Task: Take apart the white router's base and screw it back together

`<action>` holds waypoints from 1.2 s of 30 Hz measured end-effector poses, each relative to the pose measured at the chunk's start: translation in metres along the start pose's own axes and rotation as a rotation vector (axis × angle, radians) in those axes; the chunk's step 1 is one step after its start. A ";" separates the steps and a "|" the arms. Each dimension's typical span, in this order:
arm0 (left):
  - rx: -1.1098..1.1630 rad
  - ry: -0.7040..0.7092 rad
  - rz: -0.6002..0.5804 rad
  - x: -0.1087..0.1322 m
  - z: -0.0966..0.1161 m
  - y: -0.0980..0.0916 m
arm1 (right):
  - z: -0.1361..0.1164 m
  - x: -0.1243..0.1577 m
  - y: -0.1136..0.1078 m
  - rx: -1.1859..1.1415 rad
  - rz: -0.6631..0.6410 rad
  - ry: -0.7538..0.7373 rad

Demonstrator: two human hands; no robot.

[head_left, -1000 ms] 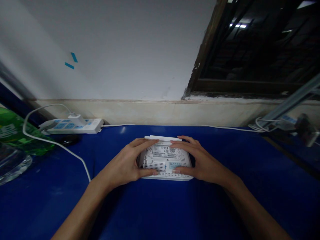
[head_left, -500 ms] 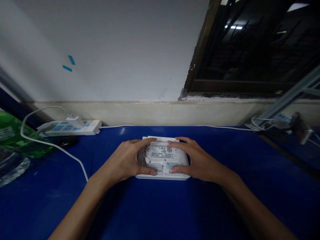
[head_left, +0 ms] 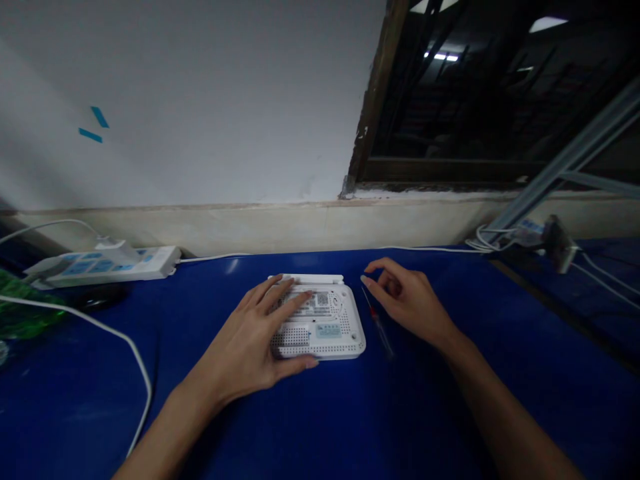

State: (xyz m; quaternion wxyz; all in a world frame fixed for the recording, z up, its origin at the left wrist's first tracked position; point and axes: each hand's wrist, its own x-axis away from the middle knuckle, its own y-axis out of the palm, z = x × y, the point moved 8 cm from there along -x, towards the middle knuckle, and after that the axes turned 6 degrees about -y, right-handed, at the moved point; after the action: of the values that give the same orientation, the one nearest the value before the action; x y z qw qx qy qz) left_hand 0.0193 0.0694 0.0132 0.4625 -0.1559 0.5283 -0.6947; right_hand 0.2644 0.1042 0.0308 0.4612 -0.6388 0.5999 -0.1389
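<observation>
A white router lies underside up on the blue table, showing vent holes, printed labels and a folded antenna along its far edge. My left hand holds its left part, fingers spread over the top and thumb along the near edge. Just right of the router is a thin screwdriver with a red section and a clear handle, its handle end blurred. My right hand is by its tip; thumb and index finger are slightly apart, the other fingers curled, with nothing visible between them.
A white power strip with a plugged-in charger lies at the back left, its cable looping forward. Green plastic packaging and a dark object are nearby. At right stand a metal frame and a phone-like device with cables.
My right hand has let go of the router and moved off to its right, where the screwdriver now shows. My left hand has stayed on the router. The view has turned slightly right.
</observation>
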 end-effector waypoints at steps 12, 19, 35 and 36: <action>-0.249 0.031 0.047 -0.002 0.015 0.016 | 0.007 0.025 0.018 0.020 -0.433 0.053; -0.263 0.041 0.048 -0.001 0.016 0.018 | 0.009 0.025 0.025 -0.073 -0.430 0.059; -0.186 0.035 0.113 -0.001 0.018 0.009 | 0.023 0.012 -0.007 -0.592 -0.155 0.141; -0.160 0.038 0.147 -0.001 0.020 0.005 | 0.022 0.011 -0.008 -0.635 -0.134 0.139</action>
State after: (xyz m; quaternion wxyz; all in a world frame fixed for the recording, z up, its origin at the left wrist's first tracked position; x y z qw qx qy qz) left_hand 0.0365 0.0579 0.0166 0.4881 -0.1399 0.6007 -0.6175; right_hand 0.2886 0.1022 0.0211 0.1870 -0.7776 0.6000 -0.0182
